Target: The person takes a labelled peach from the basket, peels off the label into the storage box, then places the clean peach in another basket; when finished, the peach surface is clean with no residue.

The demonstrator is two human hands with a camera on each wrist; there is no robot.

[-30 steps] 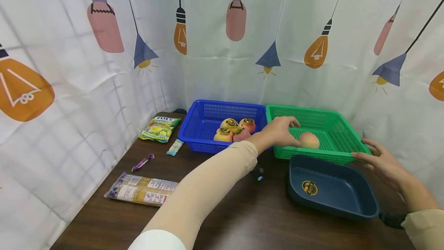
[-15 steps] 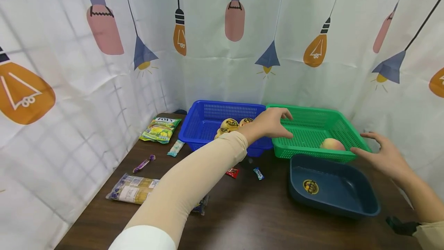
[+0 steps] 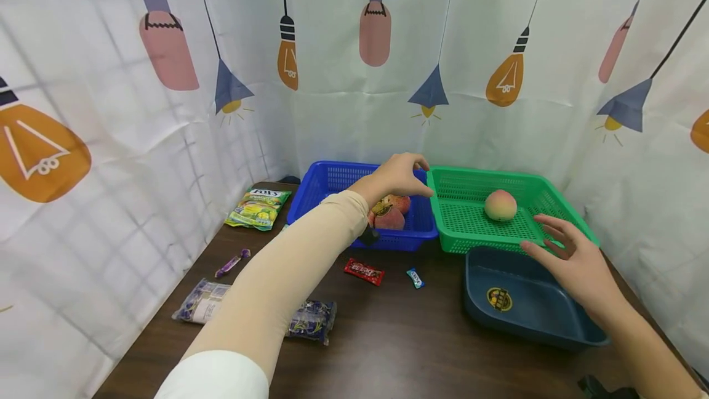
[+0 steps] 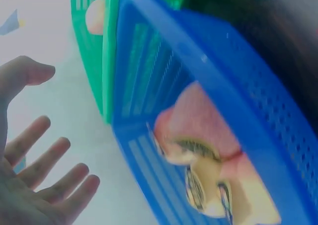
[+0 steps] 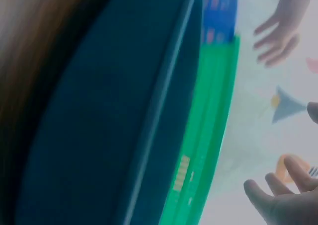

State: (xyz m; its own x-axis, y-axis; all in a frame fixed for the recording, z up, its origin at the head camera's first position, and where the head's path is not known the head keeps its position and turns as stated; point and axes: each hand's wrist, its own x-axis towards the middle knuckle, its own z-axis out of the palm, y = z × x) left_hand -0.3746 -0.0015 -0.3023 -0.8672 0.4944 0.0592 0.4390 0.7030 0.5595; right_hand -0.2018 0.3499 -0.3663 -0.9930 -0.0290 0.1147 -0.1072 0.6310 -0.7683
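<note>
My left hand (image 3: pixel 397 176) hovers over the right end of the blue basket (image 3: pixel 310 193), fingers spread and nothing in them. Beneath it lie several peaches (image 3: pixel 390 219), partly hidden by the arm; the left wrist view shows dark labels on some. A single peach (image 3: pixel 500 205) sits in the green basket (image 3: pixel 573 217), joined side by side with the blue one. Above the dark blue tub (image 3: pixel 532 325) is my right hand (image 3: pixel 576 260), its fingers loosely bent and holding nothing. In the right wrist view its fingers (image 5: pixel 293 173) are apart, with only background between them.
On the dark table lie a red-wrapped bar (image 3: pixel 364 271), a small blue-wrapped sweet (image 3: pixel 415 278) and a purple-wrapped sweet (image 3: pixel 232 262). A yellow-green Fox's bag (image 3: pixel 258 208) stands at the back left. My left arm covers part of a clear packet (image 3: pixel 312 322). White curtains border the table.
My left hand has moved left from the green basket to above the blue one. The lone peach rolled right, then back toward the middle. My right hand came leftward off the green basket's corner.
</note>
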